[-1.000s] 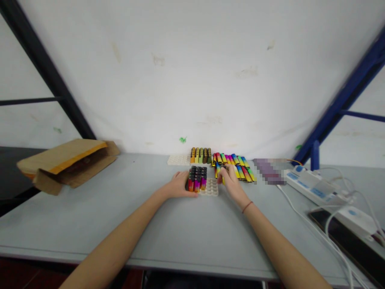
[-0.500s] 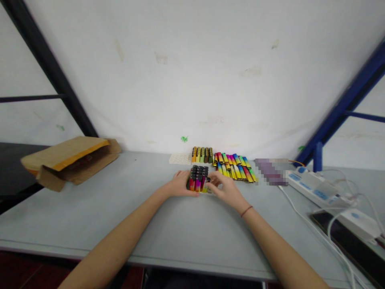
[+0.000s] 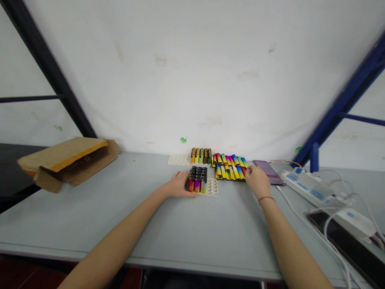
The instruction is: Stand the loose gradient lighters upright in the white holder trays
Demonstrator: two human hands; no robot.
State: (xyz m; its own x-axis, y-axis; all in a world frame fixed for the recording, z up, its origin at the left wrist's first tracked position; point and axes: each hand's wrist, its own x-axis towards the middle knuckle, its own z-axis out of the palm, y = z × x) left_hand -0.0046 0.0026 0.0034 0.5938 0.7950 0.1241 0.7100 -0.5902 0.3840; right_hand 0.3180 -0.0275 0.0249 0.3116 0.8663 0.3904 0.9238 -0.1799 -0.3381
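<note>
My left hand (image 3: 179, 184) curls round the left end of a pale tray (image 3: 213, 188), its thumb along the front edge. In that tray stand rows of black-topped, brightly coloured lighters (image 3: 197, 180); the holes at its right end are bare. My right hand (image 3: 257, 180) is at the right end of a pile of shiny multicoloured lighters (image 3: 230, 170) lying on their sides. Its fingers are bent together on the end lighter, mostly hidden by the fingertips.
Behind the tray, another pale holed tray (image 3: 179, 159) stands beside upright yellow and green lighters (image 3: 201, 155). A purple-screened device (image 3: 269, 171), a white power strip (image 3: 319, 194), loose cables and a dark phone (image 3: 345, 245) lie to the right. An opened cardboard box (image 3: 70, 160) is at left.
My right hand has left the right side of the tray and moved right to the end of the lighter pile, uncovering the bare holes. My left hand stays at the tray.
</note>
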